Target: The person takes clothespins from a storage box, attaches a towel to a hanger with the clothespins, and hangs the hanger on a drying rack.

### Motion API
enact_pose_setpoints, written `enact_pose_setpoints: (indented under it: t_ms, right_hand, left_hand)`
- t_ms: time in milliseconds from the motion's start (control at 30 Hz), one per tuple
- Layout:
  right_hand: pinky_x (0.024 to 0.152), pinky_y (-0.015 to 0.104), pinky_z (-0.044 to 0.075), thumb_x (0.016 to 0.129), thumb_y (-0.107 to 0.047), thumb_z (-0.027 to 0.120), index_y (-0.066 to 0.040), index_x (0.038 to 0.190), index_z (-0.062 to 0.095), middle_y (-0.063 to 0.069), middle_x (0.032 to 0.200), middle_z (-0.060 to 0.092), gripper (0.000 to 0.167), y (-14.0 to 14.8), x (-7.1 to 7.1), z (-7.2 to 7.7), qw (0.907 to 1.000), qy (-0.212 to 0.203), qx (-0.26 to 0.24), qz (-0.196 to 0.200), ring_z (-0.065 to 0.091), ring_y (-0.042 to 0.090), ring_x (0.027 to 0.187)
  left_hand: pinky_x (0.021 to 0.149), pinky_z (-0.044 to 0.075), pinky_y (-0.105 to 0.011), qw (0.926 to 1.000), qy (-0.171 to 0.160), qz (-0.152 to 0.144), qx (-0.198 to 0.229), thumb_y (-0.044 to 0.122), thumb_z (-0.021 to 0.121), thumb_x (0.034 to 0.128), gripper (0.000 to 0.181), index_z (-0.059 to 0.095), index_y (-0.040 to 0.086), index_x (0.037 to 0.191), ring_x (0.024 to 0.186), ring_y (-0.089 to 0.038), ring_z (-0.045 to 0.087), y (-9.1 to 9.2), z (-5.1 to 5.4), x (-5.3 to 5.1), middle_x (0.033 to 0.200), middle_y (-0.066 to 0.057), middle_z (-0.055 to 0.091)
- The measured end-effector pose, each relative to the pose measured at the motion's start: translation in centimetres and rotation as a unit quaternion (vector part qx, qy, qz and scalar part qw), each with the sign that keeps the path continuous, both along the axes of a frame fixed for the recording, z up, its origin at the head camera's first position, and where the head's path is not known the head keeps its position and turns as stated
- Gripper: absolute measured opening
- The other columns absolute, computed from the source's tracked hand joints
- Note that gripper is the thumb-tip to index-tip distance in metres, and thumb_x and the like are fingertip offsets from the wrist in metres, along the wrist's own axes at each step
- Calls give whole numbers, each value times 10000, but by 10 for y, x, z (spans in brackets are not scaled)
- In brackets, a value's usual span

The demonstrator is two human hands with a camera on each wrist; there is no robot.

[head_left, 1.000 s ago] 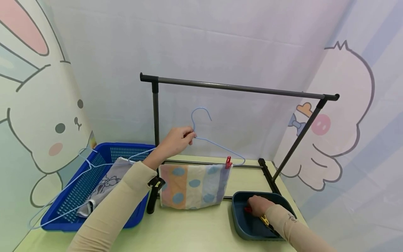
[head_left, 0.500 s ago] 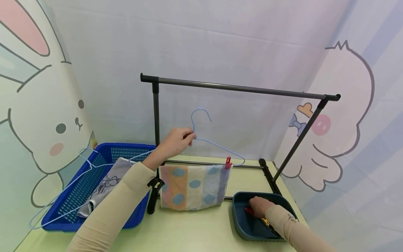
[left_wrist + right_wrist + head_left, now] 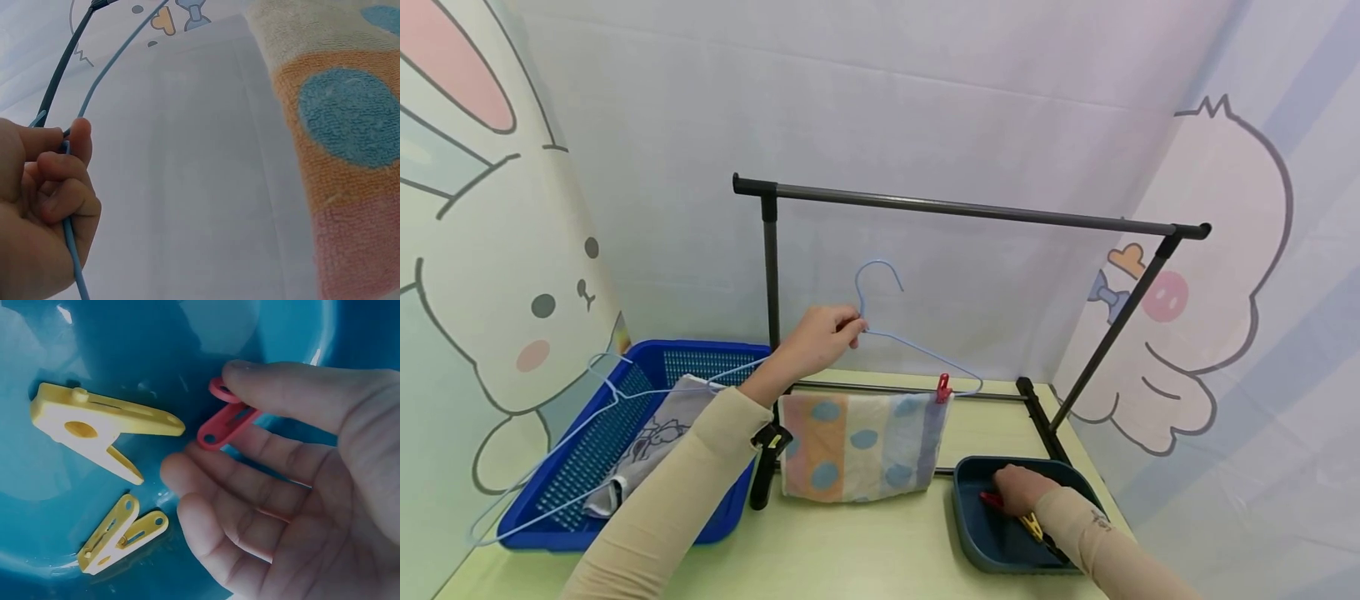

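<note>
My left hand [image 3: 823, 335] pinches a light blue wire hanger [image 3: 925, 348] just below its hook, in front of the rack; in the left wrist view the fingers of the left hand [image 3: 53, 194] curl round the wire. From the hanger hangs a striped, blue-dotted towel [image 3: 865, 446], with a red clip [image 3: 943, 388] at its upper right corner. Inside the dark teal bin [image 3: 966, 533] is my right hand [image 3: 1021, 492]. The right wrist view shows the right hand [image 3: 275, 481] with a red clip [image 3: 230, 422] between thumb and fingers, beside two yellow clips [image 3: 81, 425].
A black rack [image 3: 970, 208] stands at the back. The blue basket [image 3: 700, 533] on the left holds a grey cloth [image 3: 655, 442], with another blue hanger [image 3: 550, 450] lying across it. Patterned curtains [image 3: 1262, 375] surround the table.
The hanger and towel have sunk very slightly in my left hand. In the bin, my right hand has shifted a little to the right, with more of the red clip showing.
</note>
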State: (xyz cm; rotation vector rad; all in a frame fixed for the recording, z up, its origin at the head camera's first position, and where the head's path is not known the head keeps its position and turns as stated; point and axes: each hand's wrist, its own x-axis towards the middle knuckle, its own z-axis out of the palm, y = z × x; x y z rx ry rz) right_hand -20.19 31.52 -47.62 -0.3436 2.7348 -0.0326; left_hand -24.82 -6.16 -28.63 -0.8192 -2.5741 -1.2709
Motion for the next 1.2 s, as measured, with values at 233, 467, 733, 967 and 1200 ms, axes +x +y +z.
enact_pose_setpoints:
  t_ms: [233,467,733,967,1200]
  right_hand:
    - [504,302,420,766,-7,716,-94,707,577,2,622,493,175,4,1,4,9997,117,-46,189,473,143,522]
    - [509,308,431,801,-26,692,-104,745,581,-4,652,498,147,3,4,7,9997,61,-222,121,486,147,541]
    - [513,302,412,807,-60,686,-129,737,557,-9,654,484,162,3,5,10,9992,149,-325,180,474,138,546]
    - [550,321,406,796,-53,674,-119,744,560,-13,686,471,142,3,7,14,9980,281,-422,376,456,148,581]
    - [594,348,406,797,-46,673,-105,778,562,-4,711,469,128,2,9,16,9979,364,-422,319,448,165,621]
  left_hand:
    - [473,323,-289,10000,-5,-22,16,214,473,1010,260,612,130,807,455,-173,338,1,0,0,720,1,591]
    - [479,323,-295,9999,-75,-38,57,213,471,1010,250,612,131,822,468,-183,339,0,0,0,726,-8,585]
    - [486,321,-289,9999,-75,15,72,215,483,1005,243,625,134,825,484,-182,350,2,2,1,722,-6,590]
    - [480,319,-289,9999,-60,-33,105,221,476,1008,252,615,140,814,473,-186,339,2,0,0,724,-6,588]
    - [484,320,-296,10000,-62,-23,74,222,475,1009,265,602,139,792,468,-186,330,2,3,2,708,-16,579]
